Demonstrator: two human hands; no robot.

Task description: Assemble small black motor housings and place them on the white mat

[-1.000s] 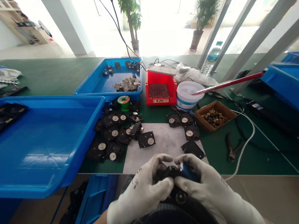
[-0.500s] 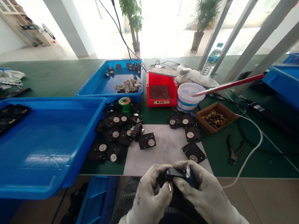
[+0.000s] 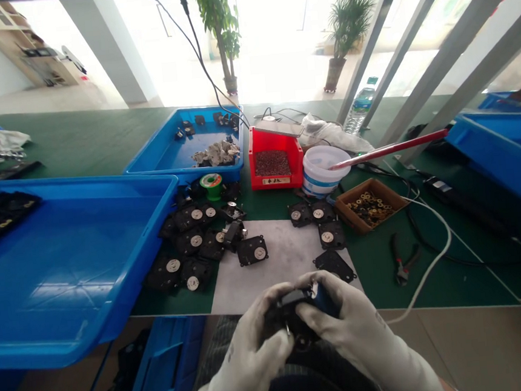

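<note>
- Your left hand (image 3: 242, 358) and your right hand (image 3: 356, 327), both in white work gloves, are together at 6 o'clock, just past the near edge of the desk.
- The fingers (image 3: 274, 298) of both hands are closed, gripping a black plastic part (image 3: 288, 308) between them. A blue piece (image 3: 324, 299) shows on its right side, and a small metal pin (image 3: 288, 330) sticks out at its lower edge. Your gloves hide most of it.
- Directly ahead of your hands, at 12 o'clock, lies a pale grey sheet (image 3: 284, 260) on the green desk (image 3: 77, 138).
- Square black plates (image 3: 251, 251), each with a round metal centre, lie on and around the sheet. They form a dense cluster at 11 o'clock and a looser row at 1 o'clock.
- A large blue tray (image 3: 72, 181) fills 9 o'clock, with more black plates at its far end.
- Farther out at 11 o'clock is a smaller blue tray (image 3: 185, 173) holding crumpled grey scraps, with a green spool (image 3: 211, 186) just before it.
- A red bin (image 3: 273, 182) of brown granules sits at 12 o'clock, and a white bucket (image 3: 323, 181) sits at 1 o'clock.
- At 2 o'clock are a cardboard tray (image 3: 349, 224) of brass washers and, nearer you, red-handled pliers (image 3: 401, 268).
</note>
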